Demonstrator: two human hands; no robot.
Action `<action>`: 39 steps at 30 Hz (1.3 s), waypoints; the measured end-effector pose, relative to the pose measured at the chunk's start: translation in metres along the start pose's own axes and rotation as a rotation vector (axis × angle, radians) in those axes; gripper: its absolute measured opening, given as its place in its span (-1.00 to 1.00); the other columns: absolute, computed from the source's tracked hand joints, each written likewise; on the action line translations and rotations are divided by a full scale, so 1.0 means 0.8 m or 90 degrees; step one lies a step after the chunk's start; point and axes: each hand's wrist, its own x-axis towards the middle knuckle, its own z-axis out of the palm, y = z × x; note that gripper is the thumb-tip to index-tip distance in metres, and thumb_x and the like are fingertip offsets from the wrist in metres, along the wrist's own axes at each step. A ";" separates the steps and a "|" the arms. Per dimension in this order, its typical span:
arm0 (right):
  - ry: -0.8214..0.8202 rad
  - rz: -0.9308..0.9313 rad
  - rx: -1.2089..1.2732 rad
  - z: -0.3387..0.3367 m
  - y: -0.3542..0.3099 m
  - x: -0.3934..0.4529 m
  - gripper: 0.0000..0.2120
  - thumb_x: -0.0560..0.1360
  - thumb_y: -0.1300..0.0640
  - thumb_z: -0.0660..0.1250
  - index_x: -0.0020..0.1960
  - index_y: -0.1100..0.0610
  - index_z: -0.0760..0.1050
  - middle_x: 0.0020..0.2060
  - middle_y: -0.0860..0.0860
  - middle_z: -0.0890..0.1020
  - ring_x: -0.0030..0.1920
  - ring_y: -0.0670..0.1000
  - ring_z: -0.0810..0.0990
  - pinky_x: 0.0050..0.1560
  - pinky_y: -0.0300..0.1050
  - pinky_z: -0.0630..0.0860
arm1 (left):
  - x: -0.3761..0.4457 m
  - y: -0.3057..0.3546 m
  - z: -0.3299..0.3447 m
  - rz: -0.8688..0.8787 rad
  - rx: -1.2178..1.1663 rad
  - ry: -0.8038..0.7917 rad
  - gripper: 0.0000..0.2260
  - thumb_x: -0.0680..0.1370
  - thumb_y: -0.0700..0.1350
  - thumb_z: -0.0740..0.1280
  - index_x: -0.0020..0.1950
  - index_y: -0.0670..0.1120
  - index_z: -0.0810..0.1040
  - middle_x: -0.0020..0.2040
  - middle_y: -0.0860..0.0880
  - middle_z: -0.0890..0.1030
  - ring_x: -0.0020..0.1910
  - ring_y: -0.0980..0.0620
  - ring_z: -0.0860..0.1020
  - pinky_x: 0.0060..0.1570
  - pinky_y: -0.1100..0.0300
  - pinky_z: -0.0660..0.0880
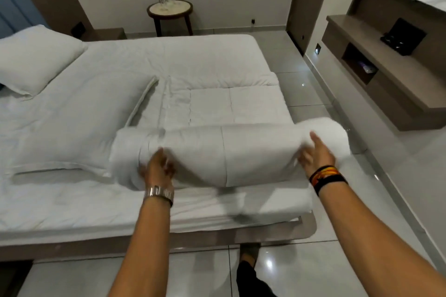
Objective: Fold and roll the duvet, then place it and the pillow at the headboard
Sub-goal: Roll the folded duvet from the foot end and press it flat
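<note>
The white duvet [224,152] lies across the foot end of the bed, its near part wound into a thick roll, its far part flat in a folded strip. My left hand [158,166] presses on the roll's left part, blurred, fingers curled on the fabric. My right hand [316,152] grips the roll's right end, which overhangs the mattress corner. One white pillow [36,60] rests at the far left by the headboard. A second pillow [79,123] lies flat on the sheet just left of the roll.
The bed [169,231] has a grey frame edge close to me. A round side table [170,11] with a bottle and glasses stands by the far wall. A wall shelf unit [386,75] runs along the right. Glossy tiled floor [313,94] lies between bed and shelf.
</note>
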 end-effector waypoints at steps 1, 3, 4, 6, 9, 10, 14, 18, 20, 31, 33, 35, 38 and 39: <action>-0.022 -0.056 -0.003 0.027 -0.027 -0.007 -0.19 0.52 -0.10 0.55 0.63 0.11 0.28 0.20 0.09 0.63 0.05 0.08 0.69 -0.05 0.03 0.68 | 0.009 0.017 0.026 0.045 0.014 -0.066 0.06 0.08 0.20 0.57 0.56 -0.07 0.40 0.22 -0.04 0.64 0.06 -0.05 0.66 -0.14 0.08 0.60; -0.082 -0.147 -0.029 0.067 -0.055 0.004 -0.11 0.59 -0.09 0.47 0.71 0.08 0.02 0.33 0.09 0.54 0.25 0.08 0.62 0.23 0.06 0.62 | 0.031 0.045 0.069 0.103 0.055 -0.116 -0.06 0.25 0.27 0.48 0.58 -0.05 0.39 0.31 -0.01 0.63 0.20 -0.04 0.64 0.14 0.07 0.57; -0.099 -0.164 -0.037 0.079 -0.058 0.014 -0.10 0.60 -0.09 0.46 0.72 0.08 -0.01 0.39 0.09 0.52 0.31 0.08 0.60 0.28 0.07 0.60 | 0.049 0.050 0.087 0.106 0.066 -0.117 -0.19 0.40 0.25 0.45 0.59 -0.04 0.39 0.36 -0.02 0.62 0.24 -0.05 0.63 0.21 0.06 0.55; -0.056 -0.129 -0.048 0.088 -0.037 0.047 -0.14 0.59 -0.08 0.47 0.70 0.11 0.08 0.43 0.13 0.51 0.32 0.10 0.58 0.21 0.06 0.61 | 0.090 0.036 0.099 0.061 0.069 -0.074 -0.46 0.62 0.16 0.34 0.52 -0.08 0.46 0.40 -0.08 0.59 0.23 -0.07 0.61 0.09 0.09 0.57; 0.040 -0.016 -0.085 0.085 0.028 0.103 -0.16 0.53 -0.20 0.50 0.65 0.10 0.25 0.51 0.14 0.48 0.37 0.18 0.55 0.14 0.14 0.62 | 0.142 -0.037 0.088 -0.068 0.097 0.038 -0.62 0.64 0.17 0.32 0.29 -0.08 0.54 0.37 -0.11 0.55 0.18 -0.11 0.61 -0.02 0.09 0.53; 0.044 0.043 -0.099 0.084 0.048 0.120 -0.13 0.50 -0.26 0.50 0.64 0.09 0.26 0.53 0.14 0.44 0.41 0.22 0.51 0.14 0.17 0.61 | 0.154 -0.061 0.084 -0.105 0.111 0.072 -0.53 0.61 0.21 0.36 0.36 -0.09 0.52 0.44 -0.14 0.52 0.25 -0.14 0.59 0.08 0.03 0.54; 0.008 0.240 -0.120 0.104 0.090 0.188 0.32 0.17 -0.53 0.56 0.71 0.02 0.10 0.62 0.17 0.28 0.55 0.28 0.37 0.21 0.31 0.62 | 0.206 -0.126 0.099 -0.230 0.087 0.128 -0.08 0.46 0.37 0.45 0.68 -0.02 0.21 0.66 -0.18 0.24 0.56 -0.23 0.35 0.44 -0.18 0.44; -0.051 0.284 -0.077 0.166 0.101 0.255 0.32 0.07 -0.58 0.57 0.67 -0.08 0.18 0.62 0.15 0.30 0.57 0.27 0.34 0.34 0.43 0.51 | 0.262 -0.149 0.135 -0.252 0.051 0.118 0.01 0.34 0.46 0.48 0.67 0.09 0.21 0.63 -0.18 0.27 0.55 -0.20 0.35 0.49 -0.18 0.39; -0.035 0.290 -0.056 0.195 0.108 0.288 0.32 -0.07 -0.57 0.62 0.58 -0.11 0.31 0.51 0.07 0.46 0.47 0.28 0.45 0.29 0.42 0.54 | 0.287 -0.155 0.152 -0.226 0.026 0.096 -0.08 0.33 0.48 0.48 0.61 0.17 0.32 0.54 -0.15 0.39 0.43 -0.17 0.44 0.49 -0.16 0.41; 0.200 0.200 -0.035 0.235 0.108 0.345 -0.43 0.31 0.03 0.73 0.15 0.11 0.49 0.09 0.03 0.59 0.08 0.13 0.59 0.36 0.09 0.54 | 0.361 -0.162 0.214 -0.150 0.041 0.150 -0.42 0.55 0.02 0.53 0.51 -0.08 0.45 0.38 -0.07 0.57 0.25 -0.10 0.57 0.39 -0.14 0.50; 0.186 0.188 -0.050 0.228 0.105 0.334 -0.61 0.36 0.13 0.70 0.04 0.14 0.57 0.07 0.03 0.63 0.05 0.14 0.61 0.33 0.07 0.57 | 0.357 -0.158 0.213 -0.143 0.043 0.168 -0.38 0.51 -0.03 0.56 0.53 -0.07 0.44 0.39 -0.05 0.57 0.26 -0.10 0.58 0.28 -0.08 0.55; 0.170 0.173 -0.052 0.215 0.103 0.321 -0.74 0.37 0.20 0.67 -0.12 0.12 0.59 0.10 0.07 0.70 0.02 0.16 0.66 0.30 0.15 0.61 | 0.340 -0.155 0.208 -0.132 0.033 0.175 -0.37 0.47 -0.07 0.59 0.50 -0.06 0.47 0.40 -0.07 0.60 0.26 -0.11 0.61 0.20 -0.05 0.58; 0.173 0.170 -0.086 0.181 0.093 0.279 -0.77 0.39 0.23 0.65 -0.10 0.16 0.60 0.05 0.07 0.68 0.00 0.17 0.65 0.27 0.16 0.62 | 0.284 -0.153 0.186 -0.114 0.017 0.184 -0.39 0.46 -0.11 0.60 0.48 -0.07 0.50 0.38 -0.07 0.62 0.26 -0.11 0.63 0.29 -0.09 0.58; 0.178 0.167 -0.092 0.164 0.092 0.261 -0.75 0.40 0.23 0.64 -0.01 0.19 0.62 0.04 0.08 0.66 0.01 0.17 0.64 0.27 0.15 0.61 | 0.258 -0.154 0.173 -0.113 0.005 0.184 -0.40 0.47 -0.12 0.59 0.48 -0.07 0.49 0.37 -0.06 0.62 0.26 -0.10 0.63 0.30 -0.09 0.58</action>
